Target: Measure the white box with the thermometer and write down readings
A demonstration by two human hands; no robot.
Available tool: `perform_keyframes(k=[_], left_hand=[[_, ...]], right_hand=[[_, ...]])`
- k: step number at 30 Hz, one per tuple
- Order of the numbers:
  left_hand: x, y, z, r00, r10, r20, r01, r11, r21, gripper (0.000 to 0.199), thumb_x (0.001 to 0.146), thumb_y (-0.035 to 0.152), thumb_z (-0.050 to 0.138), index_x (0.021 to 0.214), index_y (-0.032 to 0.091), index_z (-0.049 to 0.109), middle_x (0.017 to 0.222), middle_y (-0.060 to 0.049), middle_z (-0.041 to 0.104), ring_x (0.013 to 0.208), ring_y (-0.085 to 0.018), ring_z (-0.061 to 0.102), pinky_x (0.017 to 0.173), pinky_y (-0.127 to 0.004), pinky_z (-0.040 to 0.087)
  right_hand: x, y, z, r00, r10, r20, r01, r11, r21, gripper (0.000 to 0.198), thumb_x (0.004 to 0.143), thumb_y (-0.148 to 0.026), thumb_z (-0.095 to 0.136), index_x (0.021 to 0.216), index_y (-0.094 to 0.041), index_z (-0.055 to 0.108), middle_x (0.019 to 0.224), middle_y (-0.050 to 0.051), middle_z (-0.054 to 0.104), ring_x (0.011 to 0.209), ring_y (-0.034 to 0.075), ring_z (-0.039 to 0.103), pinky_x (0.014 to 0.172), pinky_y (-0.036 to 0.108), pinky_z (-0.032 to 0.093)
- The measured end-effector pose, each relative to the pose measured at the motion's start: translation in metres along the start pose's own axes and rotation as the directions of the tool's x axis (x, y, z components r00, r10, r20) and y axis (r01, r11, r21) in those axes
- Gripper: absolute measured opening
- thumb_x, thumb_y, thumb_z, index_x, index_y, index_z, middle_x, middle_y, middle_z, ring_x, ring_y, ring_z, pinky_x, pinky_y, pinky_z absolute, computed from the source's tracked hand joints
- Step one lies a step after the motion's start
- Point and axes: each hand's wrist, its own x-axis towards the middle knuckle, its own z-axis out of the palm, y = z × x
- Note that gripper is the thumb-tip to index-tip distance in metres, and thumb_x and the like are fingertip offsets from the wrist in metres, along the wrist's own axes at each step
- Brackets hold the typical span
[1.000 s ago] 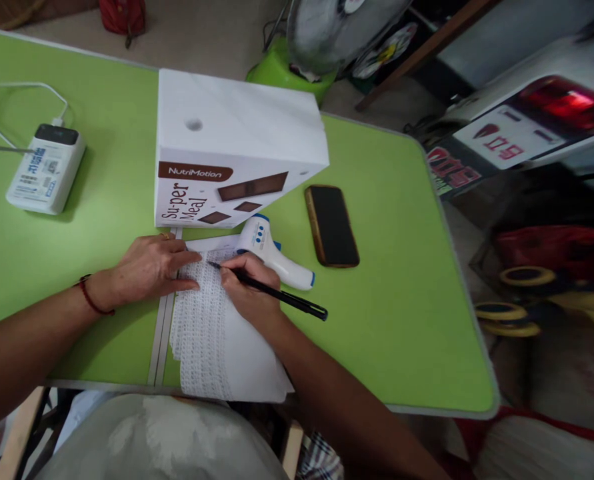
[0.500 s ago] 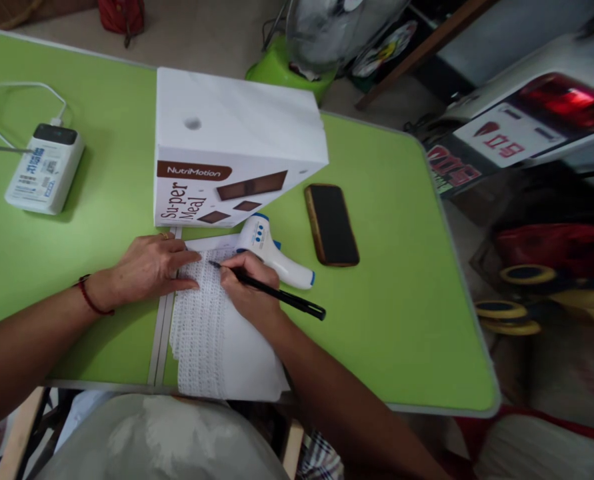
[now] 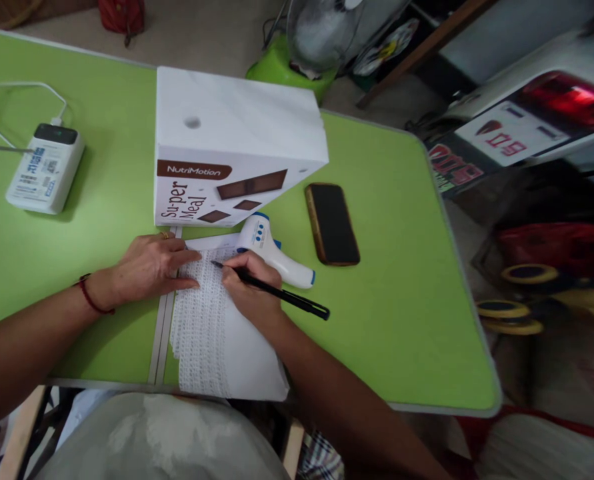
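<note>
My right hand (image 3: pixel 253 283) grips a black pen (image 3: pixel 297 300), its tip down on a sheet of paper (image 3: pixel 204 347) covered in dense rows of handwriting on its left part. The sheet's right part is blank, and its lower end reaches the table's near edge. My left hand (image 3: pixel 151 267) lies on the table with thumb and fingers apart, their tips resting on the paper's upper left edge. A white and blue infrared thermometer (image 3: pixel 277 257) lies just beyond my right hand, over the top of the paper.
A white NutriMotion box (image 3: pixel 241 127) stands behind the paper on the green table (image 3: pixel 401 300). Right of it lies a dark phone (image 3: pixel 333 223). At the left is a white power bank (image 3: pixel 47 170) with cables. Beyond the table are a fan (image 3: pixel 321 33) and a scooter (image 3: pixel 537 113).
The pen and my right hand have shifted very slightly to the right along the paper. My left hand, the thermometer and the box have stayed put.
</note>
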Motion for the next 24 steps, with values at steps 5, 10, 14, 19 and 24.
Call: perform_keyframes(k=[5, 10, 14, 19, 24], left_hand=[[-0.0003, -0.0003, -0.0009, 1.000, 0.003, -0.004, -0.003, 1.000, -0.007, 0.043, 0.090, 0.054, 0.077, 0.111, 0.016, 0.075, 0.084, -0.003, 0.074, 0.072, -0.022, 0.070, 0.061, -0.031, 0.049], [-0.0004, 0.0005, -0.0012, 1.000, -0.009, 0.008, 0.009, 1.000, -0.006, 0.043, 0.090, 0.054, 0.077, 0.112, 0.017, 0.075, 0.085, -0.004, 0.074, 0.073, -0.022, 0.070, 0.062, -0.031, 0.050], [-0.0004, 0.0007, -0.0004, 0.999, -0.021, 0.029, 0.021, 1.000, -0.003, 0.043, 0.092, 0.056, 0.075, 0.113, 0.017, 0.074, 0.086, -0.004, 0.075, 0.075, -0.021, 0.071, 0.063, -0.030, 0.050], [0.0004, 0.0014, -0.0001, 1.000, -0.016, -0.003, 0.016, 1.000, 0.006, 0.041, 0.089, 0.053, 0.079, 0.111, 0.018, 0.075, 0.084, -0.002, 0.074, 0.074, -0.020, 0.070, 0.062, -0.030, 0.049], [0.0004, 0.0016, -0.0013, 1.000, -0.013, -0.003, 0.013, 1.000, 0.008, 0.042, 0.088, 0.054, 0.079, 0.110, 0.018, 0.075, 0.084, -0.002, 0.074, 0.073, -0.021, 0.070, 0.061, -0.031, 0.048]], right_hand=[[-0.0017, 0.0016, 0.0013, 1.000, -0.001, -0.017, 0.001, 1.000, -0.010, 0.006, 0.072, -0.021, 0.058, 0.067, -0.025, 0.058, 0.054, -0.006, 0.059, 0.048, 0.012, 0.053, 0.049, 0.027, 0.047], [-0.0018, 0.0015, -0.0003, 1.000, -0.022, -0.007, 0.022, 1.000, 0.007, 0.006, 0.071, -0.022, 0.058, 0.066, -0.025, 0.060, 0.055, -0.006, 0.062, 0.048, 0.012, 0.054, 0.048, 0.026, 0.047], [-0.0010, 0.0003, -0.0009, 0.999, 0.008, 0.036, -0.007, 1.000, -0.006, 0.007, 0.072, -0.023, 0.059, 0.067, -0.025, 0.061, 0.056, -0.006, 0.063, 0.048, 0.011, 0.054, 0.048, 0.025, 0.047], [-0.0006, 0.0002, -0.0003, 0.998, -0.020, 0.068, 0.021, 1.000, -0.012, 0.008, 0.074, -0.021, 0.058, 0.068, -0.025, 0.062, 0.058, -0.005, 0.063, 0.050, 0.011, 0.055, 0.052, 0.026, 0.049], [-0.0007, 0.0000, -0.0003, 0.995, -0.045, 0.091, 0.047, 0.999, -0.021, 0.007, 0.074, -0.021, 0.059, 0.070, -0.025, 0.062, 0.059, -0.005, 0.064, 0.051, 0.012, 0.055, 0.053, 0.026, 0.049]])
